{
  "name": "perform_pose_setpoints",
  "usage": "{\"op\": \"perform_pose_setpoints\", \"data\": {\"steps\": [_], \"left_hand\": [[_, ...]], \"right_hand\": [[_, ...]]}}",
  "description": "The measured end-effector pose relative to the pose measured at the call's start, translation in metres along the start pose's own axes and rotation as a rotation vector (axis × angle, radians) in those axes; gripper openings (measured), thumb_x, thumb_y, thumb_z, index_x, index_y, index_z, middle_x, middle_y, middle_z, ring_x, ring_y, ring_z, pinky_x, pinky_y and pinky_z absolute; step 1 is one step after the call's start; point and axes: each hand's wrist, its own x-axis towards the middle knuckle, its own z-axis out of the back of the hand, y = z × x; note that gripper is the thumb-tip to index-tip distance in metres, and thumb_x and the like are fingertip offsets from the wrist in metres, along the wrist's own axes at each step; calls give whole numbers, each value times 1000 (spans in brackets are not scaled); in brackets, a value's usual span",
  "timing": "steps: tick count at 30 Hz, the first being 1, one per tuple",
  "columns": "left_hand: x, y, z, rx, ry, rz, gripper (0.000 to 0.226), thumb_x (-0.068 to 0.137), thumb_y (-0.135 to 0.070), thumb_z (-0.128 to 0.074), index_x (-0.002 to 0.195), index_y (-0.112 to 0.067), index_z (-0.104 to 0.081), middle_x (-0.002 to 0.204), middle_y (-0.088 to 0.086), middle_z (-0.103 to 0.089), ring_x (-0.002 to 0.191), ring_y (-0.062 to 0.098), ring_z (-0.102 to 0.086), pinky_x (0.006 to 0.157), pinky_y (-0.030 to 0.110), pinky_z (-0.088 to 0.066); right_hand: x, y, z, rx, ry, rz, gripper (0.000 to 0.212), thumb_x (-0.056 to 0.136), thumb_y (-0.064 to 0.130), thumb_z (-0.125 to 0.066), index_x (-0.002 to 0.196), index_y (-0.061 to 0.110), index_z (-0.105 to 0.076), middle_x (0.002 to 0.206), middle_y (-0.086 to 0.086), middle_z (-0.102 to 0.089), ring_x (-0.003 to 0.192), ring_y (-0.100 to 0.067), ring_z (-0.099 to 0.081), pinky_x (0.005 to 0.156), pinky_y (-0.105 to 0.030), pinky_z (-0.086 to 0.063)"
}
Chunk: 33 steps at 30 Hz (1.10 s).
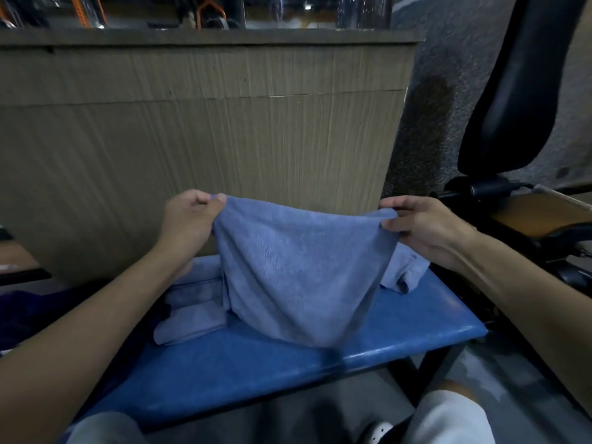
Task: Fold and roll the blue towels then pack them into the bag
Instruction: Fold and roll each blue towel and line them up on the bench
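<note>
Up above the blue padded table (416,322), a blue towel (298,267) hangs spread between both hands. The left hand (189,219) pinches one upper corner, thumb pressed against curled fingers with the cloth caught between them. The right hand (423,229) grips the other upper corner, thumb under the edge and fingers curled over it. The top edge sags a little between the two grips, and the cloth drapes down in soft folds to a rounded bottom end that reaches the table surface or hangs just over it; which of the two cannot be told.

To the left of the hanging towel, partly behind it, rolled towels (192,315) of the same blue lie side by side on the table, close to the left forearm. On the right, behind the held towel and below the right wrist, another blue towel (405,274) lies crumpled on the table.

Beyond the table stands a tall wood-grain panel (192,123) with a ledge along its top. A black chair (512,91) stands at the right. The person's knees in light trousers (448,418) show at the lower edge, near the front of the table.
</note>
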Motion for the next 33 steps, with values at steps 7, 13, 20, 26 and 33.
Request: {"op": "perform_pose_setpoints", "data": {"steps": [7, 13, 20, 26, 33], "left_hand": [[-1, -9, 8, -59, 38, -1, 14, 92, -16, -67, 79, -12, -64, 63, -4, -69, 59, 7, -62, 56, 21, -52], [-1, -19, 9, -84, -40, -26, 12, 88, -11, -71, 87, -14, -60, 67, -3, -69, 59, 7, -63, 62, 28, -54], [3, -24, 13, -3, 111, -60, 21, 91, -9, -67, 111, -13, -70, 79, -9, -76, 74, 0, -69, 65, 14, -52], [3, -30, 15, 116, 134, -110, 9, 84, -6, -75, 90, -12, -70, 73, -3, -75, 69, 8, -70, 64, 20, -55], [7, -31, 13, 271, 187, -120, 13, 84, -1, -72, 77, -5, -63, 56, 5, -62, 45, 5, -55, 41, 13, -41]], "right_hand": [[6, 3, 0, -303, -207, 149, 10, 87, 2, -68, 96, 5, -63, 82, -16, -56, 70, -19, -54, 50, -18, -49], [12, 13, 1, -297, -293, 222, 7, 88, 6, -68, 90, 10, -63, 80, -12, -58, 69, -16, -53, 53, -21, -47], [12, 21, 5, -457, -290, 265, 42, 86, -7, -62, 126, 4, -60, 101, -8, -63, 92, -15, -58, 68, -18, -47], [11, 21, 13, -619, -238, 264, 39, 85, 1, -68, 124, 4, -62, 101, -7, -63, 86, -13, -58, 56, -7, -44], [8, 15, 31, -703, -192, 251, 20, 90, 17, -67, 88, -3, -65, 76, -14, -57, 68, -20, -49, 63, -31, -40]]}}
